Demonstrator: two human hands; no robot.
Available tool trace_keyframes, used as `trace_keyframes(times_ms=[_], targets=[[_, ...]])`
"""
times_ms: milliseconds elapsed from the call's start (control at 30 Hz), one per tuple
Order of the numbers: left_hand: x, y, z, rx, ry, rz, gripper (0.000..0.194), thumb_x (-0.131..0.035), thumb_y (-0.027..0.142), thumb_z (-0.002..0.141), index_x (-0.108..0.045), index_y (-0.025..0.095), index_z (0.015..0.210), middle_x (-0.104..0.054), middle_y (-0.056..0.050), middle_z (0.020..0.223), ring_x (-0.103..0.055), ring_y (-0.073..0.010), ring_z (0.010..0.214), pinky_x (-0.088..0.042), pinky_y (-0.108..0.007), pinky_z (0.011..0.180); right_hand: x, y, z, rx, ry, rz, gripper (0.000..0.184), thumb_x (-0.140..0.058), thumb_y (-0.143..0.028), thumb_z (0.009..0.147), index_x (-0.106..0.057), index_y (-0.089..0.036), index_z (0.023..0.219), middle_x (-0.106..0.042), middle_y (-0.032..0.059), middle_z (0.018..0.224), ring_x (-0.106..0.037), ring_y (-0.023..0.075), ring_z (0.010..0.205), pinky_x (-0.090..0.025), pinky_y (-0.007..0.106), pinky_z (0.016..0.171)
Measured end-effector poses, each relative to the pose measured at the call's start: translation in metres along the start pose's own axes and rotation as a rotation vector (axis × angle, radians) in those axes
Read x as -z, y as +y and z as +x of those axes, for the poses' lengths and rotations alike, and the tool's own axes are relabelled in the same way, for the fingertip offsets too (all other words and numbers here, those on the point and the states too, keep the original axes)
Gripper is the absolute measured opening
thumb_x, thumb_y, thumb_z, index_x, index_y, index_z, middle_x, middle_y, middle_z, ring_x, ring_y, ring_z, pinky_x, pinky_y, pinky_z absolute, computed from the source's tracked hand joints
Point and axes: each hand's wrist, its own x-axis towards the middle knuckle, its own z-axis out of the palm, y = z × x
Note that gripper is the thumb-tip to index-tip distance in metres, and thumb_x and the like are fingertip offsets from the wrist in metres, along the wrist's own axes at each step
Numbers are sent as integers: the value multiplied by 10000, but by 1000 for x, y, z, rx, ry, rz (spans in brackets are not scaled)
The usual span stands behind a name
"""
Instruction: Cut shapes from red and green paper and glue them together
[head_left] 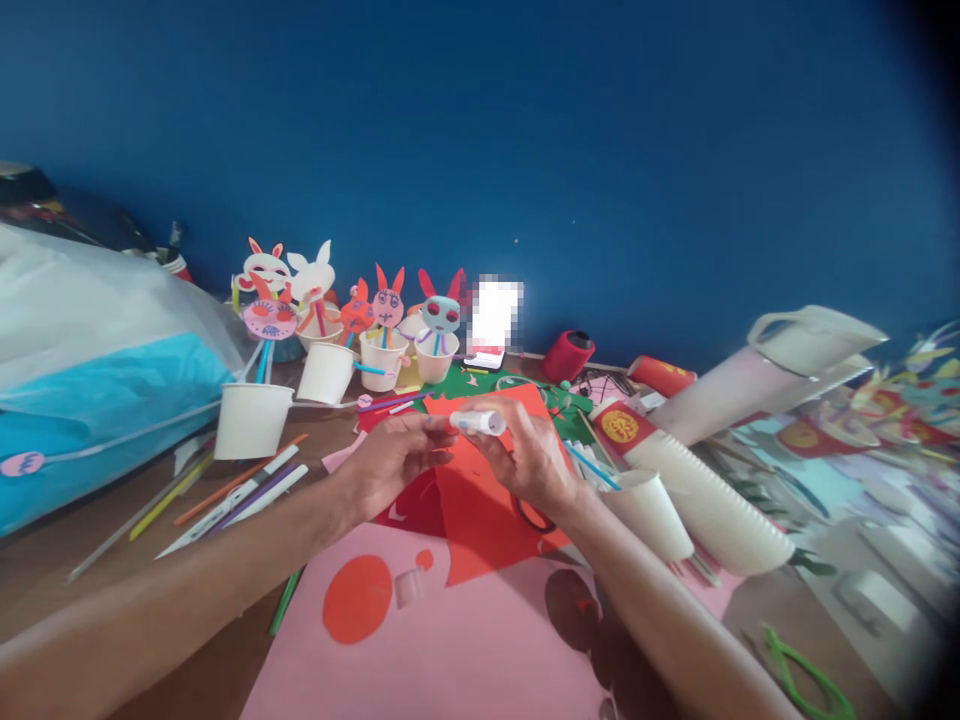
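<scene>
Clamped between the thumb and fingers of the right hand [532, 460], a white tube [478, 422], held above an orange sheet [480, 525] at mid-table. Just beside its left end, the left hand [401, 455], with thumb and fingertips close together; impossible to tell whether pinched on anything. Under the orange sheet, a dark red sheet [420, 508]. Towards the near edge of the table, a large pink sheet [420, 665], with an orange disc [357, 600] and, near it, a small clear cap [409, 588]. Towards the left edge, loose pens [255, 490] and a blue-and-white plastic bag [112, 370]. Along the far edge, before a blue wall [480, 130], white paper cups [253, 422] with paper animal faces [388, 306] on sticks, then a bright, pixelated screen [495, 312]. Towards the right edge, a leaning stack of cups [727, 500] and a pale pitcher [720, 385]. Near the right-hand near corner, a green handle [810, 675].
</scene>
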Motion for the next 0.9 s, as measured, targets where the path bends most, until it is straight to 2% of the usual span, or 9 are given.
trace_keyframes(times_ms=[300,600,900], targets=[[2,-4,2,-30,-46,-11,178,-521,20,649,-651,119,719,-626,-37,762,-575,-132,770,-471,-244,707,-2,-3,0,67,-7,-5,221,-417,-213,854,-435,-189,1074,-635,78,940,-616,168,756,-467,243,593],[3,0,3,-26,26,-17,169,-557,34,655,-670,115,750,-647,-39,782,-592,-129,755,-478,-230,686,1,0,1,46,-14,3,248,-426,-195,845,-427,-176,1093,-626,98,996,-620,190,798,-487,262,634],[4,-4,3,-26,-57,31,93,-635,146,668,-673,132,751,-644,-33,788,-587,-134,782,-472,-240,714,1,-1,2,41,8,-7,257,-430,-191,849,-424,-185,1105,-628,98,1029,-625,194,847,-500,263,653]])
